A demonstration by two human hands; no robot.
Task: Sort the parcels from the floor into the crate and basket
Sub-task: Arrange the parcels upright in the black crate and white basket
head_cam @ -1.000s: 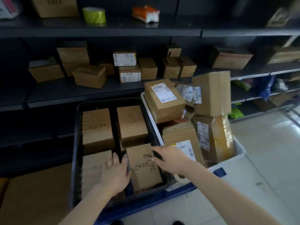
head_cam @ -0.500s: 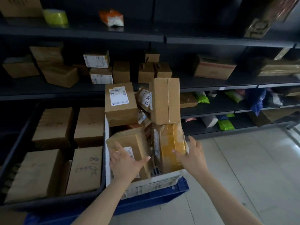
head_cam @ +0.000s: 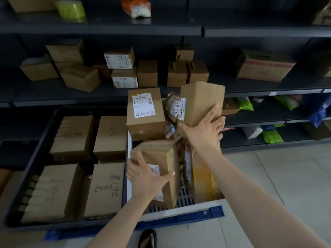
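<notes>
Crate: the dark plastic crate (head_cam: 35, 154) at far left holds four flat brown cardboard boxes in two rows. The near-right handwritten box (head_cam: 105, 188) had both hands at it a second ago and now lies untouched, so it is judged placed.
Left hand: the left hand (head_cam: 145, 178) has its fingers spread and its palm flat on the brown labelled box (head_cam: 161, 158), with the thumb reaching out to the right. It has stayed on this box for the last half second.
Basket: the white perforated plastic basket (head_cam: 184, 196) stands just right of the crate on a blue base (head_cam: 197, 214). Parcels are heaped well above its rim.
Right hand: the right hand (head_cam: 206, 129) has straight, splayed fingers against the tall upright brown carton (head_cam: 202, 99) on top of the heap. It has risen there from beside the yellow-taped parcel (head_cam: 202, 178) below.
Meaning: work has passed from crate to basket, and both hands appear to be steadying or reseating the pile.
Edges: the tall carton overhangs the basket's right side, and a topple that way looks possible.
Open room: pale floor tiles (head_cam: 268, 176) lie bare to the right, while dark shelving (head_cam: 107, 29) stands close behind.
</notes>
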